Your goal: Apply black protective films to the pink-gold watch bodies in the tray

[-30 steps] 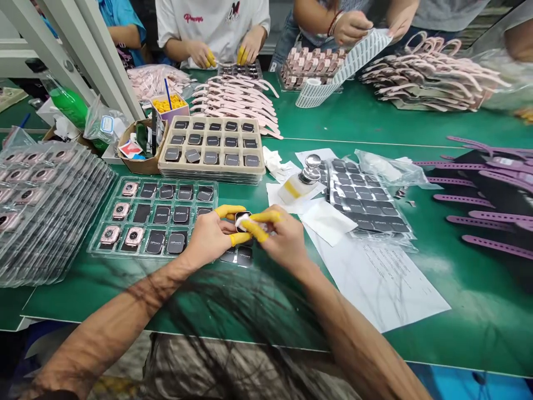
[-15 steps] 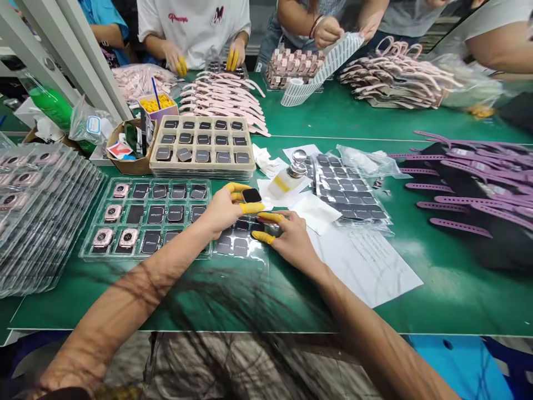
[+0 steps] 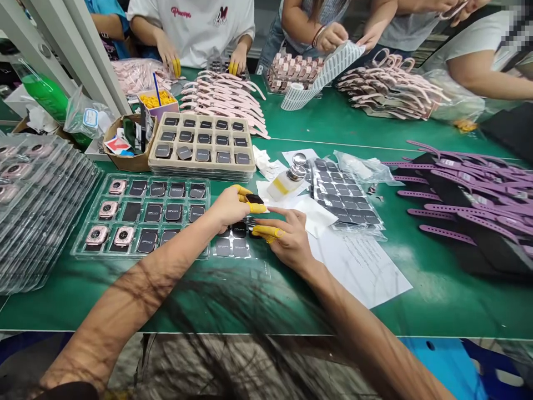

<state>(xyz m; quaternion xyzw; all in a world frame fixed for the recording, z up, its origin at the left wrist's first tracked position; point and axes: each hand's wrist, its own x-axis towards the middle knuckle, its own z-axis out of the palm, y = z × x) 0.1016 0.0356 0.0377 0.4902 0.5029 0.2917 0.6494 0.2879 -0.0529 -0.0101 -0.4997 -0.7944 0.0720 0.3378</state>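
Note:
My left hand (image 3: 231,206), with yellow finger cots, pinches a smartwatch (image 3: 254,199) whose glossy black face is tilted. Close beside it on the right, my right hand (image 3: 290,240) has its yellow-covered fingers closed on a thin dark square film (image 3: 251,223), mostly hidden by the fingers. Below both hands lies a clear sheet of black square stickers (image 3: 225,248), partly covered by them. To the left, a clear plastic tray (image 3: 77,248) holds several pink smartwatches (image 3: 96,235), sensor side up, and black squares in its compartments.
A beige tray (image 3: 200,169) of black squares stands behind. Stacked clear trays (image 3: 50,222) rise at left. A pump bottle (image 3: 287,182), tissues, printed paper (image 3: 366,272) and sticker sheets (image 3: 341,194) lie right, with purple straps (image 3: 449,219) beyond. Co-workers handle parts across the table.
The smartwatch in my left hand has tilted from face up to a flatter, edge-on view. My right hand has turned and its fingers have closed up near the film. The camera view has shifted slightly.

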